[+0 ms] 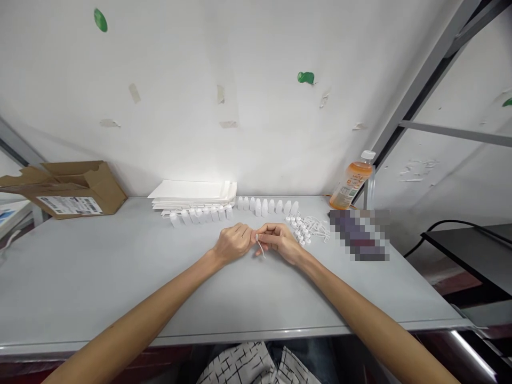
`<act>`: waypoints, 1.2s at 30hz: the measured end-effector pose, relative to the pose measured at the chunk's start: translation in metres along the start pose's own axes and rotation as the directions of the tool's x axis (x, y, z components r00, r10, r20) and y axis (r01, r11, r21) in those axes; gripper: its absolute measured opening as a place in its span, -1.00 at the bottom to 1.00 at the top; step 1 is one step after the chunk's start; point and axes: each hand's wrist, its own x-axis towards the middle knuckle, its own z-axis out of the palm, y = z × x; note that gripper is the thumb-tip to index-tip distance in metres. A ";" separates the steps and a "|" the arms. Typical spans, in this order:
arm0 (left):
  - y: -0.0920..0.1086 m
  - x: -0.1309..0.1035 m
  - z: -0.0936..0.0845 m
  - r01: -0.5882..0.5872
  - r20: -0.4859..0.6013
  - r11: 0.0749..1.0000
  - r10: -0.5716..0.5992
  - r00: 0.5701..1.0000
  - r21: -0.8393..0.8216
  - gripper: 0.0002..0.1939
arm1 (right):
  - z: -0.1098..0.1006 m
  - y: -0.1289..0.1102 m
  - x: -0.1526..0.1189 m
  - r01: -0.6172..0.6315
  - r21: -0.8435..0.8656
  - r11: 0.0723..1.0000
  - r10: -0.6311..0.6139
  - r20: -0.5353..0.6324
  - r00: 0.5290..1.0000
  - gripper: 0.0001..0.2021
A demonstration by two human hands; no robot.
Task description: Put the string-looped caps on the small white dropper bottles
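Pinching a white cord [261, 248], the right hand [282, 242] meets the left hand [235, 241] over the middle of the worktop [240, 298]. The cord's free end hangs below the right hand, towards the front edge. The left hand is clenched, knuckles up; whether anything is inside it cannot be told. Beyond the hands, small white vials [205, 214] stand upright in a line in front of a paper stack [192, 192], with more vials to its right near the back edge. Just right of the right hand lie white caps [301, 230], beside a tangle of loose cords [319, 228]. An open box [94, 188] sits by the back left corner. Near the back right corner stands an orange drink [352, 184], with a blurred item [362, 234] in front of it by the right edge.
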 end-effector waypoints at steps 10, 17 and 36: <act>0.002 0.002 0.002 0.173 0.013 0.979 -0.172 0.985 -0.108 -0.60 | 0.003 -0.008 0.003 0.034 -0.070 0.997 -0.037 -0.043 0.998 -0.73; 0.007 0.011 -0.009 0.552 0.326 0.755 -0.453 0.829 -0.353 -0.64 | -0.009 -0.019 0.005 0.147 -0.484 0.863 -0.203 -0.066 0.977 -0.70; 0.011 0.009 -0.001 0.681 0.497 0.588 -0.473 0.727 -0.437 -0.69 | -0.076 -0.035 0.002 -0.332 -0.932 -0.145 -0.403 -0.251 0.880 -0.81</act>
